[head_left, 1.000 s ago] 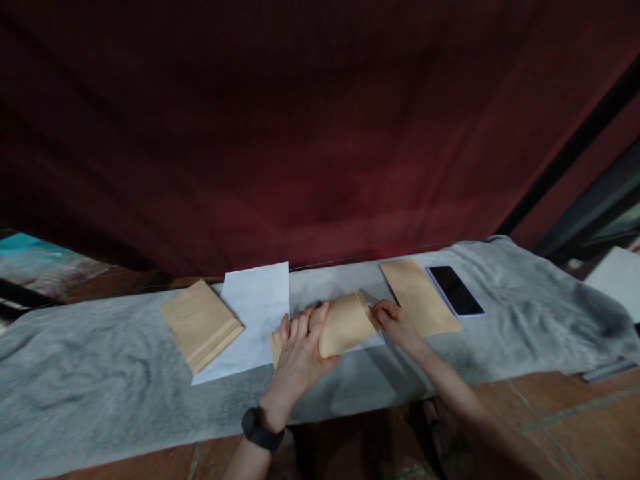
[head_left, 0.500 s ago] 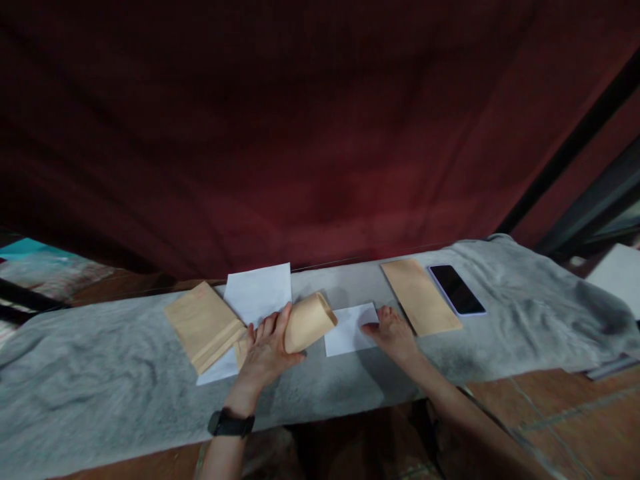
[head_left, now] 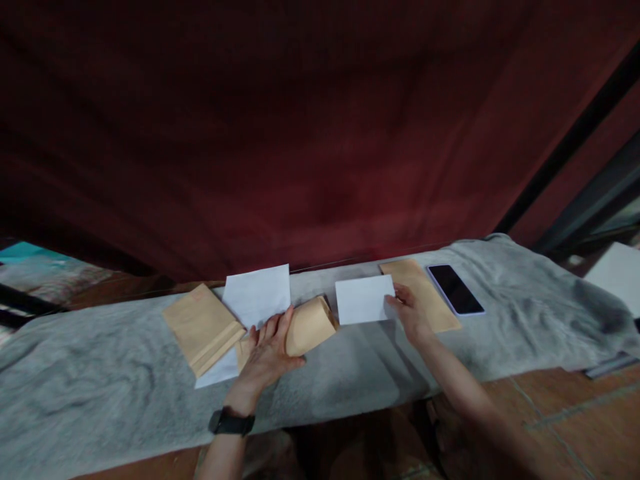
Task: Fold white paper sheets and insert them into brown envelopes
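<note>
My left hand [head_left: 267, 353] spans a brown paper envelope [head_left: 310, 325] on the grey cloth, thumb and forefinger at its opposite sides. The envelope bulges between them, and its mouth gapes toward the right. In my right hand [head_left: 411, 313], a folded white sheet of paper [head_left: 364, 300] is pinched by its right edge. The sheet is raised above the cloth, just right of the envelope's mouth and apart from it.
Left of my left hand lie another brown envelope [head_left: 200, 327] and a white sheet [head_left: 257, 293]. At the right, a flat brown envelope [head_left: 427, 303] rests beside a phone [head_left: 456, 290]. Grey cloth [head_left: 110, 373] covers the narrow surface; a dark red curtain [head_left: 320, 167] hangs behind.
My right hand has lifted the white sheet off the cloth and moved it up and slightly right. My left hand stays on the envelope, almost unmoved.
</note>
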`<state>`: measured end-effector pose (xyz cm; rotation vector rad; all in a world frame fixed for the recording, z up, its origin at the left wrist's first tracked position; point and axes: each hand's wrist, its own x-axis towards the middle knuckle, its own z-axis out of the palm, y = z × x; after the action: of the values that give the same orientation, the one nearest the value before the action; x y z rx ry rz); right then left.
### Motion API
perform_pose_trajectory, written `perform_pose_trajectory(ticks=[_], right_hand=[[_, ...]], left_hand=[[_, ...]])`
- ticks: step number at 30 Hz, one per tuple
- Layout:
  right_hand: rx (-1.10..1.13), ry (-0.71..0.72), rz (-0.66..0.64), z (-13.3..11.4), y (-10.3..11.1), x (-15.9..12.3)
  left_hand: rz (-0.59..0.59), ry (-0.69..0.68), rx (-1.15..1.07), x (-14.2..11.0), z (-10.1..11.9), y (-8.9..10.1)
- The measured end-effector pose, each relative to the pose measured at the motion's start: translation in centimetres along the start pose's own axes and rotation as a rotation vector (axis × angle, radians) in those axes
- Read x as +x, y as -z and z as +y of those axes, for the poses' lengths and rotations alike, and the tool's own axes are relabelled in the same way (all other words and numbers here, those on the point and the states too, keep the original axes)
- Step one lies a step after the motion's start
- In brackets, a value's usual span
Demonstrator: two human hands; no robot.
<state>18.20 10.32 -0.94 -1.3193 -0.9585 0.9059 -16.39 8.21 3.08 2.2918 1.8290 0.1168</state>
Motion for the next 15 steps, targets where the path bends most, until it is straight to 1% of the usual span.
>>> perform_pose_trajectory(ticks=[2,4,7,10,13,15], right_hand=[[0.116,-0.04,0.016,-0.5,0.3,0.0],[0.171,-0.052,0.025,-0.7,0.0,-0.4],[0.102,0.005,0.012,-0.7,-1.0,-1.2],[0.019,0.049,-0.034,-0.6,-1.7,-1.7],[-0.112,0.083,-0.091,-0.4,-1.4,-1.6],[-0.173,0.057,-0.144,-0.2,-0.9,-1.3]], left_hand=[[-0.006,0.0,-0.002,0.0,0.3,0.1],[-0.021,0.002,-0.011,0.1,0.7,0.2],[-0.031,-0.011,-0.025,0.1,1.2,0.4],[-0.027,-0.017,-0.016,0.1,1.3,0.4],[-0.008,-0.015,-0.003,0.2,1.1,0.3],[0.005,-0.017,0.002,0.2,0.9,0.2]])
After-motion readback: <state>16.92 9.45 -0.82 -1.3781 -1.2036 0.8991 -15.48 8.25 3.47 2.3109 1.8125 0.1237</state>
